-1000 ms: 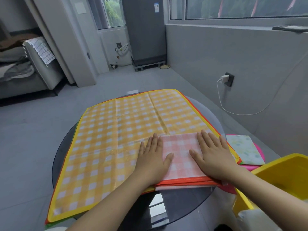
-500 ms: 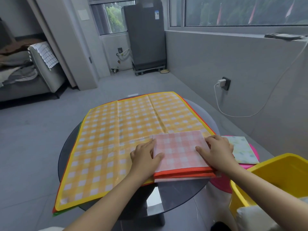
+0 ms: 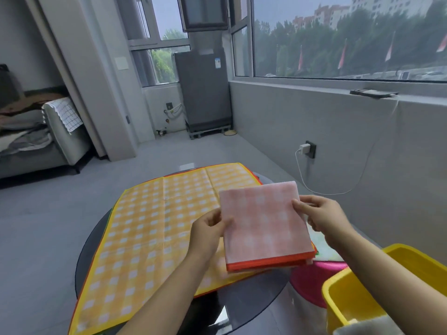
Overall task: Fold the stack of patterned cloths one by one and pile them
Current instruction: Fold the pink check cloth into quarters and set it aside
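Both hands, left hand (image 3: pixel 208 234) and right hand (image 3: pixel 321 215), pinch the folded pink cloth (image 3: pixel 264 224) by its side edges at center-right of the frame, lifted above the yellow cloth (image 3: pixel 154 228) on the counter (image 3: pixel 244 308) — keep it level so the layers don't slip.

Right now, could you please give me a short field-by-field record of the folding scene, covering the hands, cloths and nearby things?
held cloth: folded pink cloth, orange edge toward the person, lifted above the table
left hand: left hand grips the cloth's left edge
right hand: right hand grips its right edge
unfolded stack: yellow cloth spread flat on top, other coloured edges showing beneath
table: round dark table
folded pile: mostly hidden behind the held cloth
right side: yellow bin, pink stool
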### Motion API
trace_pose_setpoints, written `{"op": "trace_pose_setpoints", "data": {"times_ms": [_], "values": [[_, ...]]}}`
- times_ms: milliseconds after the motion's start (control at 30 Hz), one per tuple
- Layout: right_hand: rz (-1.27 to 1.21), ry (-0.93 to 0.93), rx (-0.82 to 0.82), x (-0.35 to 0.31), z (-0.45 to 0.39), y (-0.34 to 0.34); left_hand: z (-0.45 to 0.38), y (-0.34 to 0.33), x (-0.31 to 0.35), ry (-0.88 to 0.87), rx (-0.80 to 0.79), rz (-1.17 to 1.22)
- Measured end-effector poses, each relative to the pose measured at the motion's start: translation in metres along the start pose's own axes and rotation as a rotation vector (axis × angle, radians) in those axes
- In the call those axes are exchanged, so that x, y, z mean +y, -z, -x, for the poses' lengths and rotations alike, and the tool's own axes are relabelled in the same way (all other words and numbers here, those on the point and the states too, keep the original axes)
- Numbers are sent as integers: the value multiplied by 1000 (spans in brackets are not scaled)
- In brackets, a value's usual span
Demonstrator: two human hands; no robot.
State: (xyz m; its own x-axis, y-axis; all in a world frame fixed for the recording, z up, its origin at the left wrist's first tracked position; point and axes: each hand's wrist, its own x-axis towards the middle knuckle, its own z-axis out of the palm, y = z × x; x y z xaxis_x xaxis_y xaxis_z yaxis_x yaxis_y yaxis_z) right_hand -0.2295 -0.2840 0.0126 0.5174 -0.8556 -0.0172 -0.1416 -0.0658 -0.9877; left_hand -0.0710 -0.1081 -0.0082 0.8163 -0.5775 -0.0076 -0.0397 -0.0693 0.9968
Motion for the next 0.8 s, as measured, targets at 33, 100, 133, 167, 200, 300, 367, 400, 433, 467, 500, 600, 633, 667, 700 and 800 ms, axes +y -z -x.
{"op": "trace_pose_setpoints", "data": {"times_ms": [33, 100, 133, 167, 200, 300, 367, 400, 433, 467, 500, 600, 633, 667, 700, 800], "values": [[-26, -15, -3, -4, -2, 6, -2, -5, 9, 9, -4, 23], [-85, -46, -15, -11, -6, 19, -7, -18, 26, 26, -18, 71], [-116, -61, -24, -15, -7, 26, -10, -25, 33, 23, -27, 80], [-148, -73, -30, -18, -10, 34, -15, -32, 39, 11, -35, 72], [-172, -85, -29, -21, -12, 43, -19, -39, 44, -1, -43, 59], [-212, -111, 7, -27, -22, 72, -34, -62, 58, -2, -108, 5], [-267, -116, 19, -29, -32, 91, -42, -80, 64, 36, -168, -21], [-287, -119, 27, -29, -37, 100, -46, -89, 67, 58, -185, -19], [-300, -121, 36, -29, -41, 109, -50, -100, 69, 78, -194, -14], [-308, -122, 48, -28, -45, 117, -53, -110, 70, 97, -200, -13], [-317, -123, 58, -27, -49, 125, -56, -120, 72, 115, -208, -14], [-401, -140, 68, -22, -60, 146, -61, -149, 80, 150, -240, -7], [-441, -143, 70, -20, -64, 153, -63, -158, 82, 154, -251, -14], [-472, -146, 74, -17, -67, 160, -66, -166, 84, 153, -260, -36], [-492, -150, 79, -15, -71, 166, -69, -173, 85, 143, -269, -70], [-519, -179, 86, -8, -83, 183, -83, -194, 80, 133, -325, -93]]}}
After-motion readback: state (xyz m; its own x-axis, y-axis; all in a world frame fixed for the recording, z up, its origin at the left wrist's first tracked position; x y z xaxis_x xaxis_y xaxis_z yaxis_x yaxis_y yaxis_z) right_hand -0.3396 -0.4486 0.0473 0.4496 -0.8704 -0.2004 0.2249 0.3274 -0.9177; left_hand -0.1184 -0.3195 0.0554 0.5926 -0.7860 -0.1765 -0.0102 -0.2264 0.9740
